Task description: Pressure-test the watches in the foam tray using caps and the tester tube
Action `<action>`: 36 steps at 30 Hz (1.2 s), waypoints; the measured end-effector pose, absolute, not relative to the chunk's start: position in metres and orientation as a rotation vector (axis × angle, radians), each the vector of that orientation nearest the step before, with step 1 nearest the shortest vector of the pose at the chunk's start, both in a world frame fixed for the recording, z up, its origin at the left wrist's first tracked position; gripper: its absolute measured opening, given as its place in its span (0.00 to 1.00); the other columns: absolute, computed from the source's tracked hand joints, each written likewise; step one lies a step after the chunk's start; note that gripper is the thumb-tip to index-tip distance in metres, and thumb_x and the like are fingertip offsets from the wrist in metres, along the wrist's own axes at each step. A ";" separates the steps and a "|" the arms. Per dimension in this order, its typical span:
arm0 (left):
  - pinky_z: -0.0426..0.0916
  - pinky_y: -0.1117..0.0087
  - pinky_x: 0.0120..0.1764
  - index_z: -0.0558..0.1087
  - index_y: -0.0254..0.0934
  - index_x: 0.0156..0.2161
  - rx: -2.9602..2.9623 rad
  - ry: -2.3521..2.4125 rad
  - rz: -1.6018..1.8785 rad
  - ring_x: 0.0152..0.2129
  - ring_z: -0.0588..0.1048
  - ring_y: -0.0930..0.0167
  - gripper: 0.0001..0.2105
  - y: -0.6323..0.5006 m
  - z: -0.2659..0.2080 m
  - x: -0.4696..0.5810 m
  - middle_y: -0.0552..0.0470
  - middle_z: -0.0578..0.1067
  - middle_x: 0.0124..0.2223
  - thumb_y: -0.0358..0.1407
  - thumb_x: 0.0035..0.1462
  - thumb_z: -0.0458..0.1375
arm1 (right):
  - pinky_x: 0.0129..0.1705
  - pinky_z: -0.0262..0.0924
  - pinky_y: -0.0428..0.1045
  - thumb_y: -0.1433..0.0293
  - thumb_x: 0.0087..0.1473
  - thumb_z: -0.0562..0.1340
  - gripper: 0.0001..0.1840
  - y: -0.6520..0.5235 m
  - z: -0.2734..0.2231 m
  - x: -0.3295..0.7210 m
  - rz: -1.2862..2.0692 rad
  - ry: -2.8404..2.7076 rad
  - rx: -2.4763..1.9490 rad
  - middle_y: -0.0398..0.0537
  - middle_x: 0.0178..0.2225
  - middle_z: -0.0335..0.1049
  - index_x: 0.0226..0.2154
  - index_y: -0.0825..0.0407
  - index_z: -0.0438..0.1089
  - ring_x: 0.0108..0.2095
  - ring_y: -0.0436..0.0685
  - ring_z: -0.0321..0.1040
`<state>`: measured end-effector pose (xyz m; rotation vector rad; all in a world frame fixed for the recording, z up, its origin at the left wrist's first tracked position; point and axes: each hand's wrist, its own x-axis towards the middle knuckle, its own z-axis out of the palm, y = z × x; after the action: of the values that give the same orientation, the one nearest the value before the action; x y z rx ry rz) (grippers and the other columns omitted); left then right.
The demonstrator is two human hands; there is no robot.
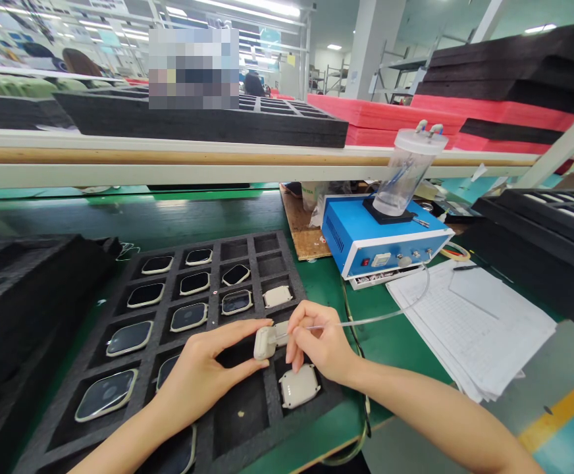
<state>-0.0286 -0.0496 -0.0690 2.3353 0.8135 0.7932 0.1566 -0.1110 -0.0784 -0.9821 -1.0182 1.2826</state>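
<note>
My left hand [207, 361] pinches a small beige watch case [263, 343] between thumb and fingertips, tilted on its edge above a black foam tray [203, 339]. Close to its right side, my right hand [322, 339] is closed on the end of a clear thin tube [376, 320]; a thin tip points at the case, and whether it touches cannot be made out. The tube runs back to a blue dispenser box [380, 234]. In the tray's right column lie beige watch backs [299, 386], one partly behind my right hand. Dark-screened watch faces [106, 394] fill several pockets to the left.
A clear cylinder [405, 174] stands on the blue box. Papers [469, 322] with a pen lie to the right. Black foam stacks [30, 329] flank the tray at left and far right. A shelf edge [218, 172] crosses above, carrying black and red foam.
</note>
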 end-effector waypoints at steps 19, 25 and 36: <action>0.72 0.70 0.45 0.76 0.42 0.44 2.341 0.787 0.819 0.39 0.79 0.66 0.18 -0.049 -0.071 -0.029 0.54 0.80 0.43 0.39 0.46 0.66 | 0.12 0.55 0.41 0.75 0.38 0.55 0.03 -0.112 -0.078 0.157 1.296 -1.002 -0.974 0.38 0.12 0.67 0.22 0.54 0.62 0.09 0.47 0.60; 0.72 0.68 0.45 0.76 0.43 0.45 2.335 0.788 0.815 0.39 0.79 0.65 0.18 -0.049 -0.071 -0.029 0.54 0.80 0.43 0.39 0.46 0.65 | 0.12 0.55 0.41 0.75 0.38 0.56 0.02 -0.112 -0.077 0.156 1.292 -0.999 -0.969 0.38 0.12 0.67 0.22 0.54 0.62 0.09 0.47 0.60; 0.71 0.65 0.48 0.77 0.45 0.44 2.242 0.830 0.780 0.40 0.78 0.63 0.18 -0.049 -0.073 -0.028 0.54 0.80 0.44 0.39 0.44 0.66 | 0.12 0.56 0.41 0.74 0.40 0.57 0.01 -0.111 -0.077 0.157 1.290 -1.003 -0.970 0.38 0.12 0.67 0.22 0.53 0.62 0.09 0.47 0.59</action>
<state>-0.0281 -0.0486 -0.0726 2.2417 0.8300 0.7799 0.1573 -0.1112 -0.0774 -0.9700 -1.0035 1.2902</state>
